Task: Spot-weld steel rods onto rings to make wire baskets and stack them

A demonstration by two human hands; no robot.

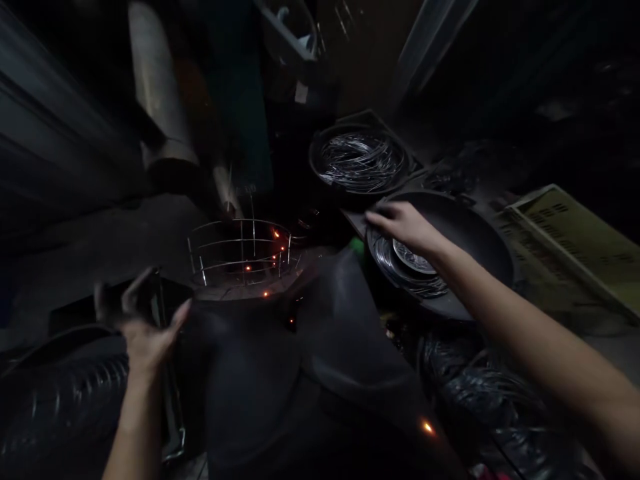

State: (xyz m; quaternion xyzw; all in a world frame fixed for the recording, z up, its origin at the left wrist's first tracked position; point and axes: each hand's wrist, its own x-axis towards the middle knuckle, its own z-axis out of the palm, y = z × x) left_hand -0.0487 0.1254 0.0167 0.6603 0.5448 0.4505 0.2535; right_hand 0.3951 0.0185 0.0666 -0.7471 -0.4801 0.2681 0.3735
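Observation:
My left hand is raised at the lower left with its fingers spread and nothing in it. At the right, my right hand hovers at a black basin holding loops of thin metal wire and a small round bowl of short pieces. Its fingers are bent together; whatever they hold is too small or dark to make out. A round wire frame with upright rods stands left of centre, beyond my knees. Orange sparks glow on and near it.
Another basin of wire sits behind. A yellow-green crate lies at the right, wire bundles at the lower right, ringed metal pieces at the lower left. A thick pale cylinder stands at the upper left.

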